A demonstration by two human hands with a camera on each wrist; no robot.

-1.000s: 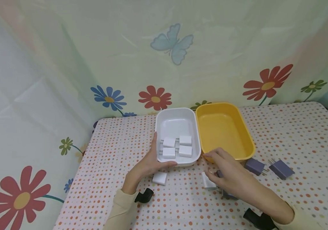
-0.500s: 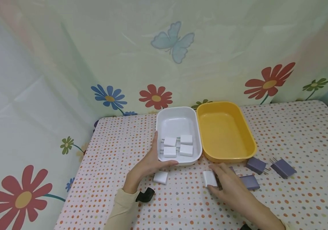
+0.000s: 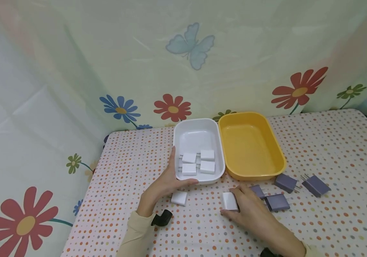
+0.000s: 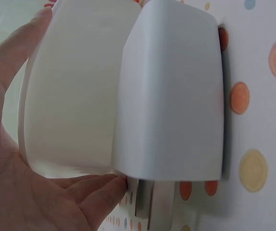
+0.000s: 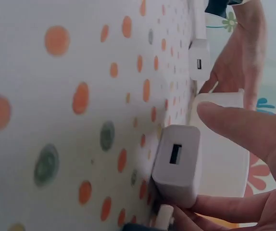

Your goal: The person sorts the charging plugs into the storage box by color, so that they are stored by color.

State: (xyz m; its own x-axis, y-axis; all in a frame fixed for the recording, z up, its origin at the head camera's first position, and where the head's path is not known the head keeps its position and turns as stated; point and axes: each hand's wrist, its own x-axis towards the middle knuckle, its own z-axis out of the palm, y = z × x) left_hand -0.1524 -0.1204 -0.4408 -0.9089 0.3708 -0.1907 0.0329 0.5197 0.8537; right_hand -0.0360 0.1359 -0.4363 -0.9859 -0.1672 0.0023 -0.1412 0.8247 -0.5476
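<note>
My left hand holds the near left corner of a white plastic bin, thumb along its front and fingers along its left side. Several white plug-in chargers lie in that bin. Below its front wall, close to the left hand, another white charger rests on the table. My right hand is around a further white charger on the tabletop. The right wrist view shows fingers against its side and the thumb spread, with a gap between thumb and charger.
A yellow bin with nothing in it stands against the white one. Several dark purple chargers lie to the right, one of them a purple charger beside the right hand. The table has a dotted cover.
My right hand has come down from the yellow bin's front edge to the white charger, which has shifted slightly left. The left hand stays on the white bin.
</note>
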